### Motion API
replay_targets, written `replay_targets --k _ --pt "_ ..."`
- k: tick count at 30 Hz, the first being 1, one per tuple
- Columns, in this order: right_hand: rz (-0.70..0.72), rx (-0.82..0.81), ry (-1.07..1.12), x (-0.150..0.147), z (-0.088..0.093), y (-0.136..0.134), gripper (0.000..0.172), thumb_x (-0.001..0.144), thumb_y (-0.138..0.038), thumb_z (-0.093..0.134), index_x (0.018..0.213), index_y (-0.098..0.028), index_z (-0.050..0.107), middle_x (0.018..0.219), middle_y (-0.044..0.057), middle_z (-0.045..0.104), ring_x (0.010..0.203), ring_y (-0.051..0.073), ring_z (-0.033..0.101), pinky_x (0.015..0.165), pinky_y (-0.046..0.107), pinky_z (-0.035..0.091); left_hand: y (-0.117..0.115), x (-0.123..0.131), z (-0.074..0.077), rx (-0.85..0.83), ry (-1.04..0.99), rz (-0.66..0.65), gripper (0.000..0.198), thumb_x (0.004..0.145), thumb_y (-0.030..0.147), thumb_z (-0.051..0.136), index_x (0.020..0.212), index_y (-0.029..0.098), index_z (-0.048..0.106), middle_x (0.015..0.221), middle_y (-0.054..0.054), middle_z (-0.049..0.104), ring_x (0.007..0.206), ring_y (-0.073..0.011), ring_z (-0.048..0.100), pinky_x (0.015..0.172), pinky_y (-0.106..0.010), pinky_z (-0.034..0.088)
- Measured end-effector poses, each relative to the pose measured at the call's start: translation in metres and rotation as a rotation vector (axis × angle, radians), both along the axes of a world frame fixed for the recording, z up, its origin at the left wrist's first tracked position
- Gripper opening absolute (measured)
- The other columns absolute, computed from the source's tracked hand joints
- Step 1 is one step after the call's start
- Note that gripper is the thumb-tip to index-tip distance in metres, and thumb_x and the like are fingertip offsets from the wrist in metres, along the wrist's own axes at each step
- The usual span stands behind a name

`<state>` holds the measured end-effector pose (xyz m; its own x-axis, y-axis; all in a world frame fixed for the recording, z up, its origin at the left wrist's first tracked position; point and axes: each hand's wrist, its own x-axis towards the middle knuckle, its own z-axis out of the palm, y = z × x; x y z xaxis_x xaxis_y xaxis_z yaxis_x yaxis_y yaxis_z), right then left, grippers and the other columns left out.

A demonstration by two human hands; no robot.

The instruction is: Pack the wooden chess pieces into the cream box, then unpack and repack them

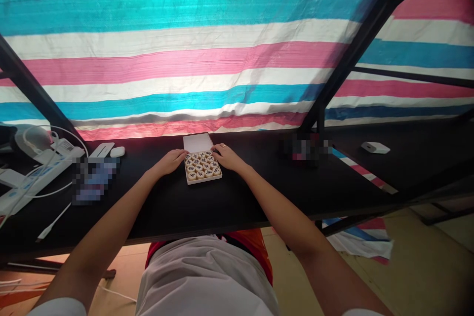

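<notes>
A white box [204,180] of Chinese chess pieces sits on the black table in front of me. Round cream pieces [200,168] with dark characters fill it in rows. Its lid [197,143], pale inside, lies open at the far side. At the far left corner, my left hand [174,161] grips the box edge with bent fingers. My right hand [228,157], a ring on one finger, holds the opposite edge near where lid and box meet. The fingertips of both hands are partly hidden.
On the left lie a power strip [44,177] with white cables, a white earbud case [118,151] and a blurred item [95,180]. To the right are another blurred dark object [301,150] and a white charger [375,147]. Black frame bars [355,49] and striped sheeting [177,69] stand behind.
</notes>
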<state>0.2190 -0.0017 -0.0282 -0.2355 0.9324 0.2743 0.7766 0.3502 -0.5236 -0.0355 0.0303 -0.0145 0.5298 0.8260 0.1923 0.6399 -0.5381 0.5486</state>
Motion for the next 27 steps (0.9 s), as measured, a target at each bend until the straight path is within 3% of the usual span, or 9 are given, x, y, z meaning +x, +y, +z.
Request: replay_targets --k 5,9,13,22,27 --pt "0.006 0.010 0.002 0.002 0.000 -0.001 0.027 0.088 -0.021 0.048 0.111 -0.013 0.061 0.110 0.013 0.057 0.105 0.021 0.054 0.098 0.034 0.039 -0.003 0.001 0.002 0.001 0.049 0.000 0.046 0.087 0.046 0.034 0.109 0.020 0.065 0.119 -0.008 0.064 0.111 -0.0268 0.056 0.100 -0.035 0.037" --pt "0.061 0.096 -0.055 0.000 -0.001 -0.001 0.037 0.086 -0.012 0.045 0.120 -0.018 0.060 0.124 0.012 0.052 0.114 0.021 0.050 0.103 0.036 0.036 -0.002 0.001 0.000 0.022 0.076 0.002 0.045 0.087 0.041 0.033 0.112 0.019 0.064 0.119 -0.007 0.064 0.111 -0.0266 0.055 0.101 -0.036 0.037" --pt "0.113 0.096 -0.120 -0.002 0.001 -0.002 0.040 0.084 -0.006 0.042 0.113 -0.019 0.067 0.130 0.012 0.050 0.119 0.022 0.047 0.105 0.038 0.033 0.001 -0.002 -0.004 0.056 0.107 -0.007 0.046 0.084 0.030 0.031 0.115 0.018 0.062 0.118 -0.007 0.063 0.112 -0.0245 0.055 0.102 -0.035 0.036" --pt "0.141 0.004 0.003 0.016 0.003 0.001 0.029 0.083 -0.027 0.059 0.110 -0.019 0.067 0.126 0.011 0.052 0.116 0.022 0.052 0.105 0.038 0.035 0.009 -0.005 -0.014 0.097 0.140 -0.036 0.051 0.073 0.018 0.038 0.119 0.019 0.060 0.120 -0.006 0.062 0.114 -0.0249 0.053 0.104 -0.036 0.036" --pt "0.152 0.022 0.089 0.015 0.002 0.001 0.026 0.081 -0.032 0.060 0.102 -0.018 0.066 0.121 0.010 0.054 0.110 0.021 0.054 0.097 0.035 0.041 0.010 -0.007 -0.017 0.096 0.112 -0.038 0.051 0.071 0.017 0.040 0.118 0.018 0.061 0.121 -0.008 0.061 0.115 -0.0269 0.053 0.103 -0.037 0.038"
